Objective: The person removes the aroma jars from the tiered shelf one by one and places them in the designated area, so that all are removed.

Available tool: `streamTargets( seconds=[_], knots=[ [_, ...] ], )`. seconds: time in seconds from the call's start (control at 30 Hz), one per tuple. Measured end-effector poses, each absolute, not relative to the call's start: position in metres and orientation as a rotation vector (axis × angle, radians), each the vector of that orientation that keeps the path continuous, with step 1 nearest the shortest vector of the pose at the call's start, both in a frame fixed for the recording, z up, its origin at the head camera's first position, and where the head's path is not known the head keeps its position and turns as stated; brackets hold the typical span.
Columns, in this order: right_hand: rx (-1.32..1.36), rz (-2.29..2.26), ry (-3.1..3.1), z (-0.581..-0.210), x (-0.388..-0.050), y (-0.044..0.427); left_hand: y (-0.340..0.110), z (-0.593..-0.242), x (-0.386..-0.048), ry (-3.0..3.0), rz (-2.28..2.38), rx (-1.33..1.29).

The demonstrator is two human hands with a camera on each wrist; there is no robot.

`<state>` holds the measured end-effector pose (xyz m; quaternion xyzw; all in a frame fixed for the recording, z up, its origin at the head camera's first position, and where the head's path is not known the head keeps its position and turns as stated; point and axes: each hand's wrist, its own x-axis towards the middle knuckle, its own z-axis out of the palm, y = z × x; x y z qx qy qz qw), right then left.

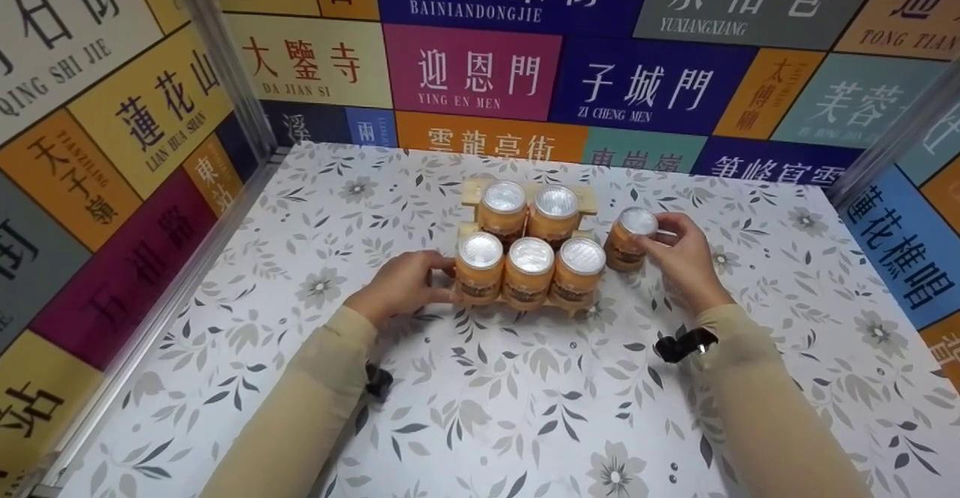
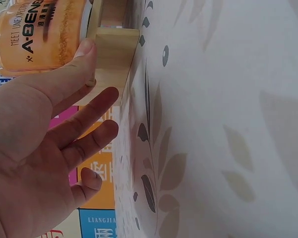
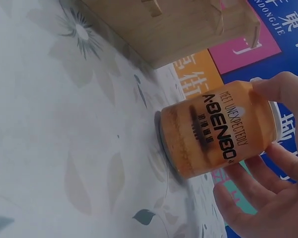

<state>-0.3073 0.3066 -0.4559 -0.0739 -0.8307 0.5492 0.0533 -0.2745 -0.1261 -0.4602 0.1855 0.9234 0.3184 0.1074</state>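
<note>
My right hand pinches an orange can with a silver lid near its top, thumb on one side and fingers on the other. In the right wrist view this can has black lettering, and its base is close to the table; contact is unclear. To its left, a stepped wooden rack carries two cans at the back and three in front. My left hand is at the rack's left end. Its thumb touches the rack edge below the front-left can, while the other fingers extend loosely.
A white tablecloth with grey flowers and leaves covers the table. Colourful panels with Chinese lettering stand behind and on both sides, with a clear edge strip at the left corner.
</note>
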Motion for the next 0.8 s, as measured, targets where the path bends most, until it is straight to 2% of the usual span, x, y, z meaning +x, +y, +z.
streamTargets(
  seconds=[0.37, 0.8],
  knots=[
    [-0.095, 1.524, -2.47, -0.447, -0.298, 0.305, -0.126, -0.459, -0.272, 2.708, 0.949, 0.581],
    [0.109, 1.522, -2.32, -0.429, -0.28, 0.278, -0.125, -0.459, -0.273, 2.729, 0.932, 0.599]
  ],
)
